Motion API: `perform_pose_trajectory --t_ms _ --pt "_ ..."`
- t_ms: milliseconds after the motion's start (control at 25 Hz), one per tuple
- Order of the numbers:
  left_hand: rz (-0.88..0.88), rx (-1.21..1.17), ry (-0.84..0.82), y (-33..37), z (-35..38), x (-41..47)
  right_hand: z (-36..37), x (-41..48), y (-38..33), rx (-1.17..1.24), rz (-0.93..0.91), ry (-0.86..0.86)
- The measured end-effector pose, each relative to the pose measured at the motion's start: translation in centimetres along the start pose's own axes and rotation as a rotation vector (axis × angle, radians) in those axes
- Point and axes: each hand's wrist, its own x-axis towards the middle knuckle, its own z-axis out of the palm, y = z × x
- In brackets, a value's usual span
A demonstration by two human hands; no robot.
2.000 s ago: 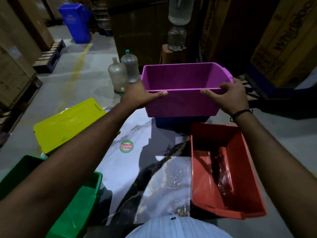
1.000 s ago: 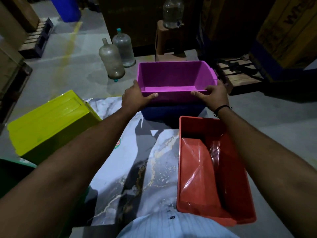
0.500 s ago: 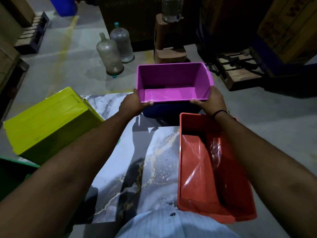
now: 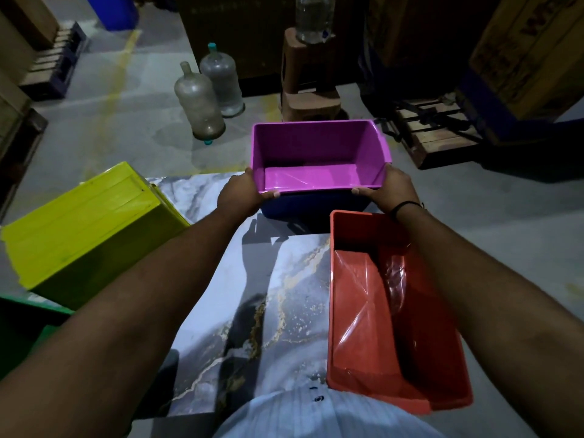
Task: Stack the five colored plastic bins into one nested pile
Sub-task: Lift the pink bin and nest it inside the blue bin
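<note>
A purple bin [image 4: 319, 143] sits nested in a blue bin [image 4: 313, 205] at the far end of the marble table [image 4: 268, 295]; only a strip of blue shows below it. My left hand [image 4: 240, 194] grips the purple bin's near left corner and my right hand [image 4: 387, 188] grips its near right corner. A red bin [image 4: 388, 305] stands upright on the table's right side. To the left, a yellow bin [image 4: 85, 222] lies upside down. A green bin [image 4: 28, 317] shows at the lower left edge, mostly behind my left arm.
Two large water jugs [image 4: 202, 99] stand on the floor beyond the table. A brown stand [image 4: 308, 90] with a jug on top is behind the purple bin. A wooden pallet [image 4: 436, 128] lies at the far right, cardboard boxes [image 4: 531, 52] above it.
The purple bin has come down from mid-air and sunk deeper into the blue bin, both hands still on its near corners. The view has tilted downward.
</note>
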Motion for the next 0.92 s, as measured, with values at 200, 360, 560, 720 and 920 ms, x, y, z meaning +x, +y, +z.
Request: perform_pose_trajectory --t_ms 200,360,560,720,920 --pt "-0.035 0.029 -0.014 -0.2 0.1 0.6 -0.6 0.5 -0.4 -0.096 0.038 -0.079" --pt "-0.076 0.112 -0.032 -0.3 0.7 1.0 -0.9 0.8 -0.6 -0.130 0.058 -0.114" --pt "-0.059 0.245 -0.001 1.1 0.1 -0.3 -0.8 1.0 -1.3 -0.321 0.098 -0.182" --pt "0.048 0.412 0.112 3.1 1.3 -4.0 1.5 -1.7 -2.2 -0.471 -0.101 -0.083" --pt "0.030 0.293 0.029 3.9 3.3 -6.8 4.1 -4.3 -2.6 -0.375 -0.137 -0.098"
